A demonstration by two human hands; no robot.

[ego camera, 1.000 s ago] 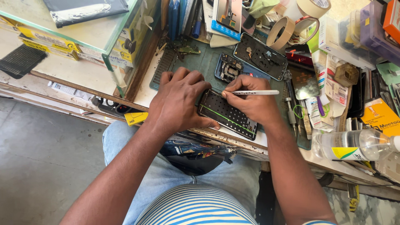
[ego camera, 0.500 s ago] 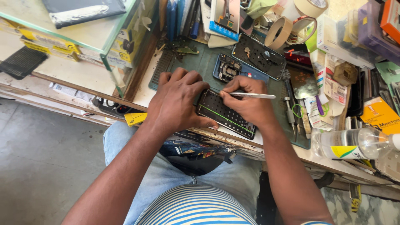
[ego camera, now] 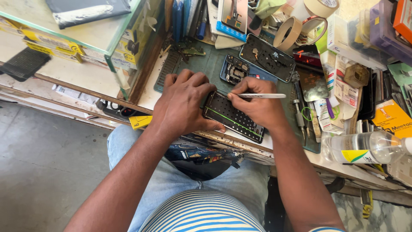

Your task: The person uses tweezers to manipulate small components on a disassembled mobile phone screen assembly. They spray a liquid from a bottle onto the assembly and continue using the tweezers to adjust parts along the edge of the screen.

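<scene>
A black rectangular tray with a grid of small holes and a green line (ego camera: 234,118) lies at the front of a green work mat (ego camera: 210,64). My left hand (ego camera: 182,103) rests on its left end and steadies it. My right hand (ego camera: 257,107) is shut on silver tweezers (ego camera: 264,96), whose tip touches the tray's upper left corner. Just behind the hands lie an opened phone body with bare circuitry (ego camera: 234,69) and a dark phone back panel (ego camera: 267,56).
Tape rolls (ego camera: 288,31), boxes and small packets crowd the back right of the bench. Screwdrivers (ego camera: 297,112) lie right of my hand. A clear plastic bottle (ego camera: 365,147) lies at the front right. A glass display case (ego camera: 86,38) stands to the left.
Both hands have stayed on the tray. The tweezers in my right hand have shifted only slightly.
</scene>
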